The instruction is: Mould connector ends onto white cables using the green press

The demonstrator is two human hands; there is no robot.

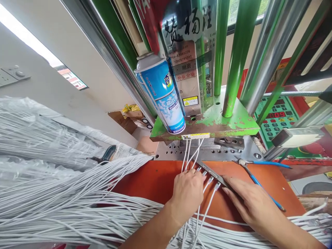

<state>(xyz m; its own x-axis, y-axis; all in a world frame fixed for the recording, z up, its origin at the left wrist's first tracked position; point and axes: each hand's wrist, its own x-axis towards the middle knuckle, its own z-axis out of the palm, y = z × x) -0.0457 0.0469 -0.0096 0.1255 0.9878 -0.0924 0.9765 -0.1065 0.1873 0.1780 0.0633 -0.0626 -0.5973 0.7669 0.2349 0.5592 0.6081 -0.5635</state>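
Note:
A narrow metal bar (211, 173) lies slanted over the orange-brown work surface, with several white cables with small metal connectors (217, 186) along its near edge. My right hand (243, 197) grips the bar's lower right end between thumb and fingers. Near the bar's upper left part, my left hand (188, 188) is closed around a cable end by the connectors; its fingertips are partly hidden. White cables (184, 155) run from behind my left hand up under the green press plate (204, 126).
A blue spray can (166, 97) stands on the press plate. Blue-handled cutters (261, 185) lie at the right of the orange-brown surface (155, 180). Bundled white cables (77, 207) fill the left and front. A control panel (277, 117) with red digits is at the right.

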